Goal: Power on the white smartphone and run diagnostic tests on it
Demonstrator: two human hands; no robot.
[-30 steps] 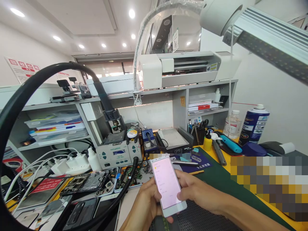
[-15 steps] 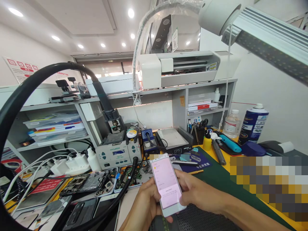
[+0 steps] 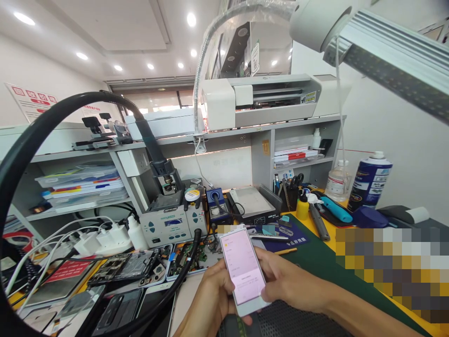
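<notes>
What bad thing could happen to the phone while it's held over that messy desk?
1. The white phone is held in the air by the left hand and right hand; a slip might drop it onto the opened phones below.
2. The thick black hose curves close beside the left hand, so a bump seems possible.
3. The yellow bottle and spray can stand nearby; an elbow might tip them.

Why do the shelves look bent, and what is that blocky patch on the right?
Head view: the wide lens bows the shelf unit and the black hose; ceiling spotlights blow out white; the phone, held in the left hand and right hand, glows pink with unreadable text; a pixelated mosaic masks the bench there.
</notes>
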